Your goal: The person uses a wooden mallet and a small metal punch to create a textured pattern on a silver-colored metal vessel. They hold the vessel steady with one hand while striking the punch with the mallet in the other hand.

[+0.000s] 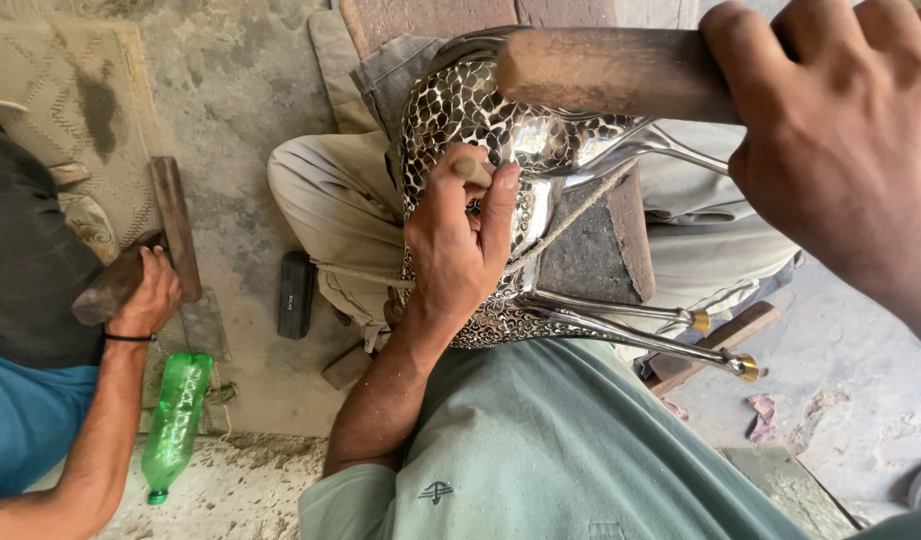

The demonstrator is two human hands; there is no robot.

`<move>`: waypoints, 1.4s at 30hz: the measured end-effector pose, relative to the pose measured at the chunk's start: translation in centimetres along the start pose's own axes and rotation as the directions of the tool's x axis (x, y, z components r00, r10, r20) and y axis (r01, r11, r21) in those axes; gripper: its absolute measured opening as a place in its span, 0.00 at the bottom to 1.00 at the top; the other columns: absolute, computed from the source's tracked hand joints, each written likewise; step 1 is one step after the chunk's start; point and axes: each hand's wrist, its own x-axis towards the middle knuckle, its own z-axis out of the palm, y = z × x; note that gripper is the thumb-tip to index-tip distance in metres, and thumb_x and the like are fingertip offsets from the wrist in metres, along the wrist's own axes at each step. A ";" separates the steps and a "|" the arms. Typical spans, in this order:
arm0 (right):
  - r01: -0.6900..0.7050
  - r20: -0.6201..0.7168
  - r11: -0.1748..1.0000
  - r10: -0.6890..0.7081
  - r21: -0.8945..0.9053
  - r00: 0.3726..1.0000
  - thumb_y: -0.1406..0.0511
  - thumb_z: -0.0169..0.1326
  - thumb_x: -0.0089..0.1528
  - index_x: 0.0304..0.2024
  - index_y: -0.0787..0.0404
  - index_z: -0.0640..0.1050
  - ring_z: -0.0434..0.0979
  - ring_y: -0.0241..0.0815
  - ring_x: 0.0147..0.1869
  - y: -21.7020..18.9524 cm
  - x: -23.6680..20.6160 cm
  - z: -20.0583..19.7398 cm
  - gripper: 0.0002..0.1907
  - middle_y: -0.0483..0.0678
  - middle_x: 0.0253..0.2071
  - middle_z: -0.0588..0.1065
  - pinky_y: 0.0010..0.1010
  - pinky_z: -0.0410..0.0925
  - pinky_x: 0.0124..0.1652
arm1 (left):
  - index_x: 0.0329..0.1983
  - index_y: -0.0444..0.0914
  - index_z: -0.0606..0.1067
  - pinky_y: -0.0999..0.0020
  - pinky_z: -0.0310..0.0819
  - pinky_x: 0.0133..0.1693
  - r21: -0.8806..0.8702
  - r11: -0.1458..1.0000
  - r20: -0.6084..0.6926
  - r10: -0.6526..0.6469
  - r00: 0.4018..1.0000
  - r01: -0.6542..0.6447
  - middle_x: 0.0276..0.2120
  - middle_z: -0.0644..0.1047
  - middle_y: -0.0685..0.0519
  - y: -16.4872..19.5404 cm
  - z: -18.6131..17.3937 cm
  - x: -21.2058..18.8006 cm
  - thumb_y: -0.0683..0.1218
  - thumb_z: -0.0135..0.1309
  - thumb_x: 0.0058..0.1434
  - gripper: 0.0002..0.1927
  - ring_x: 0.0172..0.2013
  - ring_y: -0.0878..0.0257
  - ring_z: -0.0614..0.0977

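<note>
At the far left a co-worker's hand (146, 295) is closing around the handle of a wooden mallet (171, 228), which is lying on the concrete floor (246, 90) beside a patterned mat (66, 80). Just below that hand a green plastic bottle (177, 420) is lying on its side, and to the right of it, well left of the person's own left hand, a small black block (297, 294) is resting on the floor.

The person's left hand (459, 240) is pinching a short punch (473, 171) between thumb and fingers, clenched tight on it, with its tip pressing against a hammered metal vessel (461, 110). The vessel, shiny and covered in small scale-like dimples, is lying directly under and above this hand, resting across the person's lap. A thin cord (571, 215) is running from under the hand's fingers to the right, over a dark block (596, 250) just beside the hand. Below and to the right of the hand, polished metal legs (621, 325) with brass-coloured tips are sticking out from the vessel.

Up and to the right, the person's right hand (836, 150) is gripping the handle of a wooden mallet head (606, 70), fingers wrapped fully around it. The mallet head is hanging to the left of this hand, just above the vessel and the punch, apart from both.
</note>
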 end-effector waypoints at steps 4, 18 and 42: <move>-0.062 -0.029 0.885 0.085 0.462 0.996 0.78 0.58 0.66 0.59 0.63 0.74 0.77 0.44 0.48 0.4 0.8 -1.3 0.19 0.55 0.48 0.75 0.31 0.71 0.42 | 0.52 0.33 0.68 0.72 0.81 0.36 0.061 0.996 -0.010 0.070 0.997 -0.070 0.42 0.77 0.48 0.1 0.1 0.1 0.44 0.54 0.76 0.11 0.37 0.64 0.82; 0.087 0.046 0.945 -0.107 0.316 0.993 0.74 0.67 0.52 0.56 0.64 0.77 0.76 0.46 0.43 -0.1 3.8 -8.1 0.28 0.55 0.41 0.75 0.36 0.72 0.40 | 0.36 0.35 0.73 0.66 0.71 0.23 0.185 0.974 0.105 -0.154 0.982 0.133 0.23 0.77 0.52 -1.4 -0.1 -1.0 0.45 0.57 0.73 0.11 0.21 0.64 0.79; 0.087 0.014 0.945 -0.096 0.315 0.995 0.76 0.66 0.59 0.56 0.68 0.77 0.75 0.46 0.39 -0.3 3.7 -8.0 0.23 0.56 0.43 0.73 0.34 0.69 0.36 | 0.49 0.33 0.74 0.68 0.77 0.30 0.069 0.996 0.033 -0.054 0.998 0.051 0.35 0.79 0.50 -1.0 -0.7 -0.4 0.48 0.51 0.76 0.12 0.30 0.62 0.82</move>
